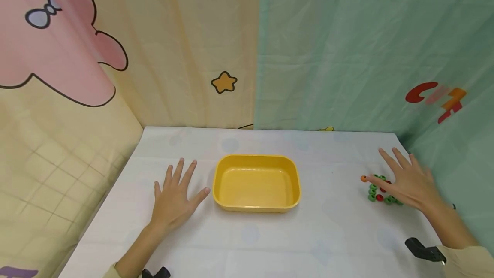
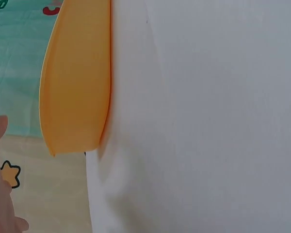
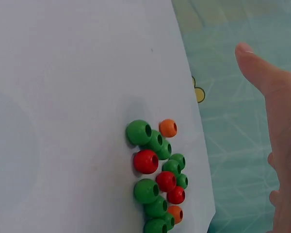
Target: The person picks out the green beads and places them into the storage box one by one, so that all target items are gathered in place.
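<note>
A yellow rectangular tray [image 1: 256, 207] sits in the middle of the white table, and its side [image 2: 77, 82] also shows in the left wrist view. My left hand [image 1: 173, 203] is spread just left of the tray, its thumb near the rim, holding nothing. On the right, my right hand [image 1: 411, 183] hovers with spread fingers over a loose group of round beads [image 1: 380, 197]. The right wrist view shows green beads [image 3: 146, 191], red beads [image 3: 145, 161] and orange beads [image 3: 168, 128] with holes, apart from the thumb [image 3: 262, 73].
The white tablecloth [image 1: 247, 243] reaches a back edge against a printed curtain [image 1: 193, 33]. Another curtain side [image 1: 463, 162] hangs close by the right hand. Black straps [image 1: 424, 250] sit at both wrists.
</note>
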The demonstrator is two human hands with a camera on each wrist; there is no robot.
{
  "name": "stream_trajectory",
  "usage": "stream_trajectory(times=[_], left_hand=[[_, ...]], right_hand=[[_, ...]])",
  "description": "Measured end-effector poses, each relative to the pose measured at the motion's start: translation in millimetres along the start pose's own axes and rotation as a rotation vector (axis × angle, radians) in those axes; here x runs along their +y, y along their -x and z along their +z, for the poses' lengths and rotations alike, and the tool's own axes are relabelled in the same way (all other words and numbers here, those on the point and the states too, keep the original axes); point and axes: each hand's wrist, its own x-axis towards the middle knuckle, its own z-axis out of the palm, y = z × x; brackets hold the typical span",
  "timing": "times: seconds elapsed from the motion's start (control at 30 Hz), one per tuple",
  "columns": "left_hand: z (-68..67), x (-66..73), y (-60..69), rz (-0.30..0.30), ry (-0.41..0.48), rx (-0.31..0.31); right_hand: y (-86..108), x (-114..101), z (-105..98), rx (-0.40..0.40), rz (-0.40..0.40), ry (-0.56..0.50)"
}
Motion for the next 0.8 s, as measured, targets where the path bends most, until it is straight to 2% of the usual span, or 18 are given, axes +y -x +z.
stream_trajectory(times=[0.23, 0.43, 0.57, 0.67, 0.8], left_hand=[[20.6, 21.3, 8.4, -0.010, 0.202, -0.030], [35.7, 31.0, 12.6, 0.010, 0.468, -0.080], [46.4, 35.7, 16.4, 0.027, 0.671, -0.110], [51.4, 38.9, 19.5, -0.011, 0.787, -0.134], [51.6, 44.0, 22.8, -0.104, 0.928, -0.153]], right_hand=[[14.9, 20, 7, 0.021, -0.001, -0.119], [30.4, 33, 18, 0.081, 0.010, -0.150], [44.2, 38, 25, 0.061, 0.048, -0.173], [53.8, 41, 27, 0.010, 0.108, -0.209], [61.0, 46, 29, -0.069, 0.198, -0.250]])
